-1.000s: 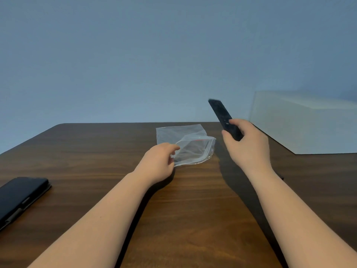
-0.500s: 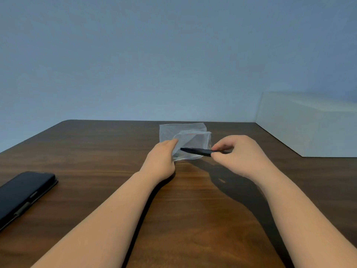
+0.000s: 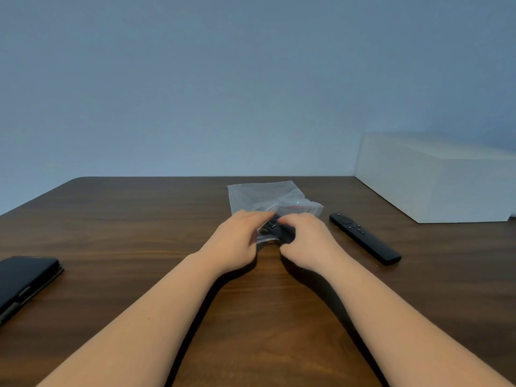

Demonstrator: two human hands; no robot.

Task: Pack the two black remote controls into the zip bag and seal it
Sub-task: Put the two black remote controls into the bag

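Both hands at the zip bag (image 3: 268,195) mouth: left hand (image 3: 237,241) pinches the limp, slippery film, right hand (image 3: 307,241) grasps the rigid first remote (image 3: 275,229) half in; second remote (image 3: 364,238) lies right of the bag, best gripped mid-body.

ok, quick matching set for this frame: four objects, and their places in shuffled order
Things:
1. zip bag
2. remote on the table
3. phone
4. white box

Places:
A. far left edge of the table
B. lying free, right of both hands
C. back right corner
D. centre, at the fingertips of both hands

Pairs: 1-D, 2-B, 3-A, 4-C
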